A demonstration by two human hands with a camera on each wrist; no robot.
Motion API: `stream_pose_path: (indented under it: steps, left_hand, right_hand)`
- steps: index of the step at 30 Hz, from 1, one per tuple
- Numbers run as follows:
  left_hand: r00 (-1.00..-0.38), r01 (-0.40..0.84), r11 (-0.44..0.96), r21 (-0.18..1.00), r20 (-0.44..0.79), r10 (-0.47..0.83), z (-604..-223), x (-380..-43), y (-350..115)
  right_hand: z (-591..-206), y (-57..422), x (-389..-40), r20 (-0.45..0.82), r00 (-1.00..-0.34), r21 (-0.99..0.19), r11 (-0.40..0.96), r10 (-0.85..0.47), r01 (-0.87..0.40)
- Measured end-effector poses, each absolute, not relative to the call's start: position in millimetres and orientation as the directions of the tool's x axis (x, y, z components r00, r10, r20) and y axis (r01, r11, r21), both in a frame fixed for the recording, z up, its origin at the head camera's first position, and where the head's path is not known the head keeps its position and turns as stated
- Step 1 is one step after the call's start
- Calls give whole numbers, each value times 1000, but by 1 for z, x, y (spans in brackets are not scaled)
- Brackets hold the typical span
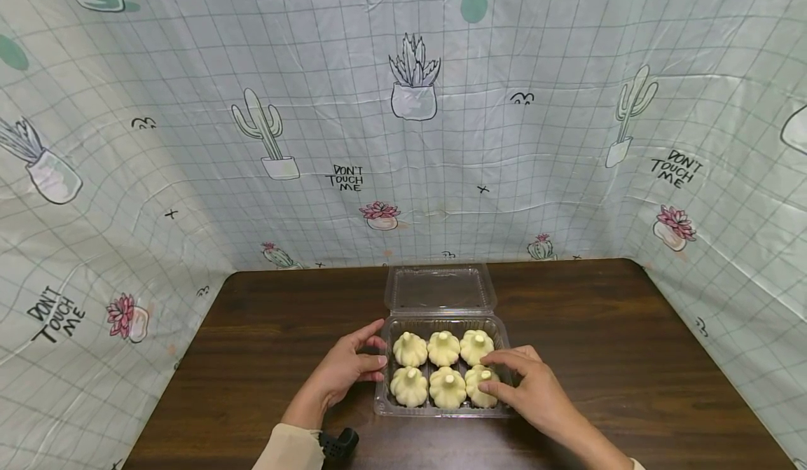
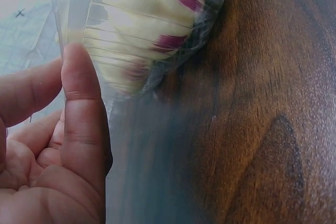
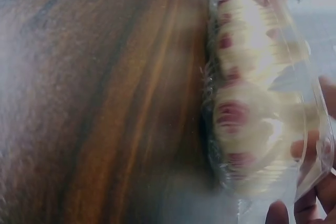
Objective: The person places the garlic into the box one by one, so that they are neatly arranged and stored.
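Note:
A clear plastic box [image 1: 441, 412] stands on the table with its hinged lid [image 1: 441, 289] laid back. Inside, in two rows, sit several cream garlic-bulb-shaped buns [image 1: 447, 388] with stubby stems; the left wrist view shows purple marks on one bun [image 2: 149, 30]. My left hand [image 1: 347, 365] holds the box's left rim, thumb and fingers at the plastic. Over the front right bun [image 1: 477, 395] is my right hand [image 1: 532, 389], thumb and index finger on either side of the bun. In the right wrist view its fingers [image 3: 310, 148] are partly behind the clear plastic.
The dark wooden table [image 1: 284, 316] extends around the box. Behind and beside it hangs a pale curtain [image 1: 479, 141] with a grid and cactus print. A black wrist strap [image 1: 339, 443] is on the left wrist.

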State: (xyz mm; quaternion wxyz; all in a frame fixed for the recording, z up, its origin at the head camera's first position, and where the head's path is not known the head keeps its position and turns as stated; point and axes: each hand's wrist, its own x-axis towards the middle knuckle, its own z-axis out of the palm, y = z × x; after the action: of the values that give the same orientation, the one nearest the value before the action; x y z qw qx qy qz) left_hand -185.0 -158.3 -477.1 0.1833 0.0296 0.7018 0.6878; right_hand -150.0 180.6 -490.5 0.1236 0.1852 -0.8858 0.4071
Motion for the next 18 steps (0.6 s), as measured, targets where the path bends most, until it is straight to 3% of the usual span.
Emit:
stream_pose_path:
  steps: [6, 18]
  left_hand:
    - [-930, -217, 53, 975, -223, 291, -478, -186, -158]
    - [-930, -220, 51, 974, -225, 291, -477, -185, -158]
  right_hand:
    - [-484, 186, -153, 196, -967, -812, 526, -164, -253]
    - [-485, 194, -173, 103, -994, -975, 195, -29, -106]
